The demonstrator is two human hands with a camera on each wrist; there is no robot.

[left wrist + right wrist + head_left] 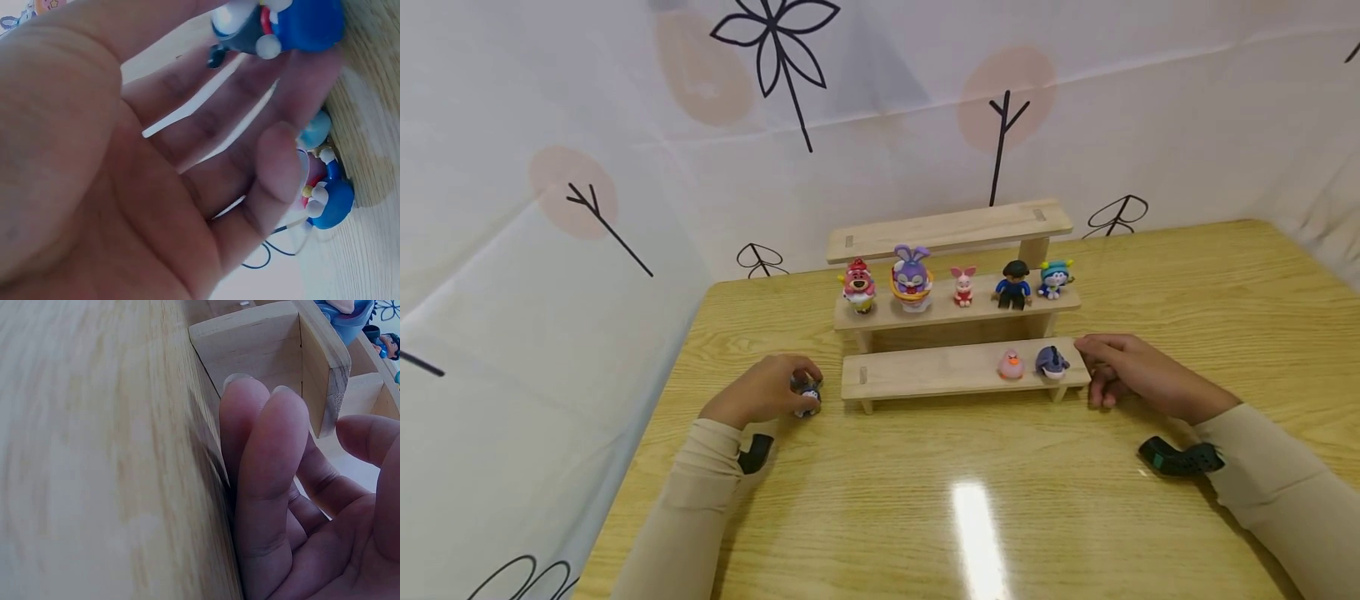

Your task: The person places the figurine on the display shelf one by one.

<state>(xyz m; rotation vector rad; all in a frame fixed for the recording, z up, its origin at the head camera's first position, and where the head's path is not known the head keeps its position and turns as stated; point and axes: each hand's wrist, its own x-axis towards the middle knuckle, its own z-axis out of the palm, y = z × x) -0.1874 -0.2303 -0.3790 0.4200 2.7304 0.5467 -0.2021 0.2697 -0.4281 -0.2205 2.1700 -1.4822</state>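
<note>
In the head view my left hand [767, 387] is at the table, left of the three-tier wooden stand [925, 371]. Its thumb and fingers pinch a small blue-and-white figurine [808, 401], partly covered by the hand. The left wrist view shows this figurine's blue body [312, 25], white round hands and red collar. A second blue figurine [334, 203] appears beyond the little finger. At the stand's right end, my right hand [1131, 375] rests with loosely bent fingers, a fingertip touching the lowest shelf's end [337, 394]. Nothing lies in its grasp.
A pink duck figurine [1011, 365] and a grey-purple donkey figurine [1052, 363] sit on the lowest shelf's right part. Several figurines, including a purple rabbit [912, 277] and a small pink pig [963, 287], line the middle shelf. Behind the stand hangs a patterned cloth [880, 158].
</note>
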